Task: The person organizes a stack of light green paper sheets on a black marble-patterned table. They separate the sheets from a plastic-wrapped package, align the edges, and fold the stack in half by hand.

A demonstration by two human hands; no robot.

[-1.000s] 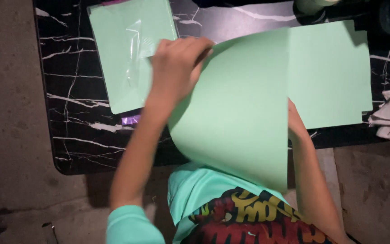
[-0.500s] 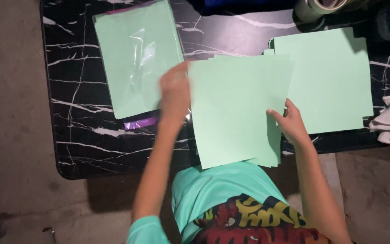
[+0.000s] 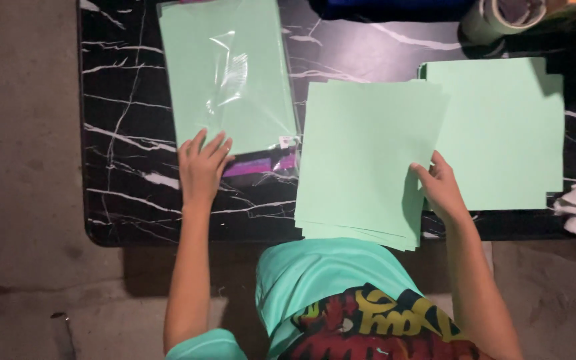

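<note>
With the right hand (image 3: pixel 443 190) only pinching the loose green sheets (image 3: pixel 365 157) overhanging the surface (image 3: pixel 128 193), and the left hand (image 3: pixel 203 167) flat on the wrapped pack (image 3: pixel 228 77), the stack could slide off.

View: one head-worn camera, looking steeply down.
Facing: onto the black white-veined marble tabletop (image 3: pixel 135 200), its near edge low in frame.
Nearness: arm's length; forearms and the wearer's teal printed shirt (image 3: pixel 341 300) fill the bottom.
Margins: grey concrete floor (image 3: pixel 21 200) at left.
Shared coverage: none, single view.
</note>
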